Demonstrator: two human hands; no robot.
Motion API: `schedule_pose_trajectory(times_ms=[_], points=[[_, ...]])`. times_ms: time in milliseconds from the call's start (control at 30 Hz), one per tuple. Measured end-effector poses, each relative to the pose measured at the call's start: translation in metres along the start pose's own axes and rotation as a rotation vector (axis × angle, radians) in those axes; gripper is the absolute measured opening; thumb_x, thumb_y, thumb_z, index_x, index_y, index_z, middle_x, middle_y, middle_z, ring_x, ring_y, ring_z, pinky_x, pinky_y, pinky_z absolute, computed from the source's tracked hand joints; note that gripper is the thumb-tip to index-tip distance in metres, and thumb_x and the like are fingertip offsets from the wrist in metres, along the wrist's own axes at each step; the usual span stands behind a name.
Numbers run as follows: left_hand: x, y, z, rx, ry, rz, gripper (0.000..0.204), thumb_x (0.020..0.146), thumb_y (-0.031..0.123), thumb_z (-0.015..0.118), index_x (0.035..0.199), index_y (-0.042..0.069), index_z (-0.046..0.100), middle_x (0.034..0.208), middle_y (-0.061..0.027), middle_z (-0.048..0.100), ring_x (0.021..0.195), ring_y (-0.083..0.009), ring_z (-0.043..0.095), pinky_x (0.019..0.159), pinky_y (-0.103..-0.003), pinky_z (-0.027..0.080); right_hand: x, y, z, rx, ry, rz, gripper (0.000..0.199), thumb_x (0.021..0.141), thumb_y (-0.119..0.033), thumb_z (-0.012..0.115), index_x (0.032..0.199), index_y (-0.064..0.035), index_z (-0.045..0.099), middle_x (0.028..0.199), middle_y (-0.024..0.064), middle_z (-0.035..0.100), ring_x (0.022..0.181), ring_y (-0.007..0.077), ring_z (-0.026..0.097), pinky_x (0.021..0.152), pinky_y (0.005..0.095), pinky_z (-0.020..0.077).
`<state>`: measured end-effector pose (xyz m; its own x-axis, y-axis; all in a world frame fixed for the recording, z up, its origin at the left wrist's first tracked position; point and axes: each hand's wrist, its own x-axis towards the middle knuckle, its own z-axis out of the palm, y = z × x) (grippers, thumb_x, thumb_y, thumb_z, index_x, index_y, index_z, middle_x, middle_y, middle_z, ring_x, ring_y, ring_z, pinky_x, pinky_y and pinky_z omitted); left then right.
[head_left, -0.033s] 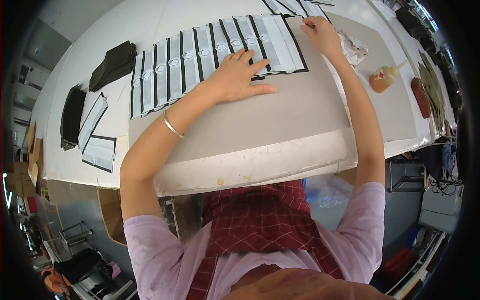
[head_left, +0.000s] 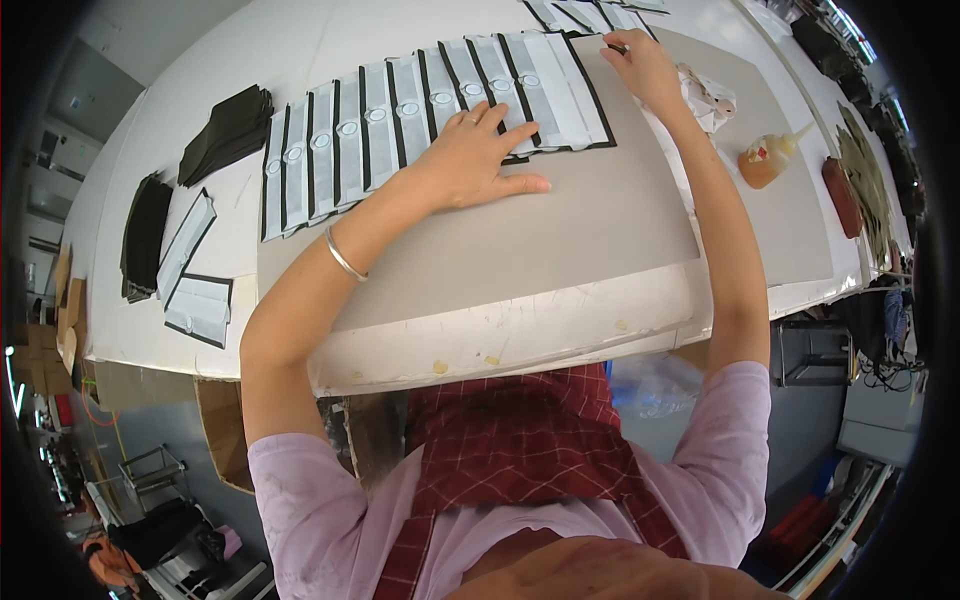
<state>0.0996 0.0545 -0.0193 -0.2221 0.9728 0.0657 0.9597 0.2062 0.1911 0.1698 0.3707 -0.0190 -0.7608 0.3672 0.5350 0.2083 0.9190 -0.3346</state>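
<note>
Light blue-grey pieces with dark edges (head_left: 375, 130) lie overlapped in a row, and most bear a small round mark. My left hand (head_left: 470, 155) rests on the row toward its right part, fingers spread and palm down, holding nothing. Close to the far right corner of the row is my right hand (head_left: 640, 68). Its thumb and fingers are pinched together; a small dark bit shows between them, too little to name. Under the row is a grey board (head_left: 500, 240).
Dark stacked pieces (head_left: 228, 133) and another dark stack (head_left: 146, 235) stand at left, near two loose pale pieces (head_left: 199, 305). Right of my right forearm are a crumpled white cloth (head_left: 708, 98), a bottle of amber liquid (head_left: 765, 160) and a reddish-brown object (head_left: 841, 196).
</note>
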Motion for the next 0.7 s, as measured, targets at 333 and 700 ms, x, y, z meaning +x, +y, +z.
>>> schedule_pose_trajectory(times_ms=[333, 700], points=[[-0.005, 0.001, 0.000, -0.004, 0.011, 0.001, 0.087, 0.087, 0.075, 0.053, 0.148, 0.014, 0.047, 0.150, -0.0298, 0.037, 0.141, -0.0504, 0.032, 0.117, -0.055, 0.028, 0.087, 0.061, 0.071, 0.015, 0.072, -0.051, 0.023, 0.084, -0.032, 0.072, 0.097, -0.0139, 0.077, 0.104, 0.0115, 0.072, 0.096, 0.0339, 0.067, 0.083, 0.0446, 0.0522], [-0.009, 0.003, 0.005, 0.030, 0.068, -0.006, 0.085, 0.086, 0.072, 0.058, 0.147, 0.014, 0.048, 0.149, -0.0290, 0.039, 0.139, -0.0497, 0.035, 0.116, -0.054, 0.030, 0.026, -0.033, -0.046, 0.140, 0.255, -0.381, 0.017, 0.090, -0.015, 0.067, 0.100, -0.0028, 0.072, 0.091, 0.0148, 0.073, 0.078, 0.0305, 0.069, 0.070, 0.0365, 0.0536]])
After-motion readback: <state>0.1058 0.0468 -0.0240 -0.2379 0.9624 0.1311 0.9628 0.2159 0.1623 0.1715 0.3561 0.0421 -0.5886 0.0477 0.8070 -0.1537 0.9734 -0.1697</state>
